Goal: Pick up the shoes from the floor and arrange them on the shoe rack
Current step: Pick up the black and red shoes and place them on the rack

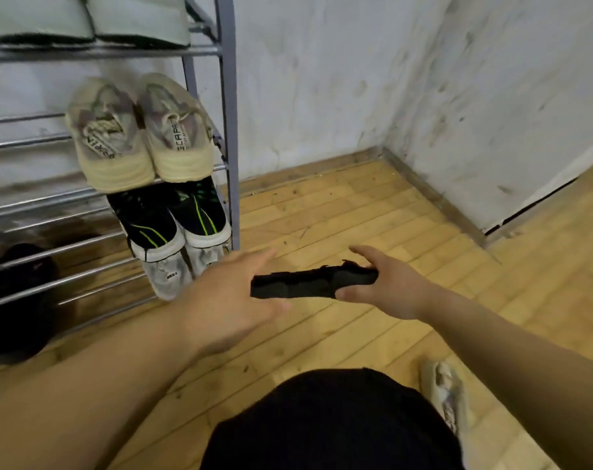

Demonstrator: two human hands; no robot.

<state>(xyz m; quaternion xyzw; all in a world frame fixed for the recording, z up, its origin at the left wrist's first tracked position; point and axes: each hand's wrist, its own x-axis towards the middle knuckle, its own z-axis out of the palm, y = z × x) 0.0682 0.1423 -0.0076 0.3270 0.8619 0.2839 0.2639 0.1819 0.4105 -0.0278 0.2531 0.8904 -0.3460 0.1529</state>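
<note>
Shoe axis: I'm seeing the black shoe lying level, its long axis running left to right across my view. I cannot tell which end is the toe.
Shoe position: it is hanging in the air between both hands, above the wooden floor and just right of the shoe rack, near its lower shelves.
Right hand: its fingers are curling over the shoe's right end, thumb underneath, gripping it.
Left hand: its thumb is tucking under the left end, its fingers are reaching above it, and together they are pinching that end.
Rack contents: a beige pair, a black-and-green pair below it and a grey pair at the bottom are sitting heels out by the right post.
Floor: one pale shoe is lying beside my knee.
</note>
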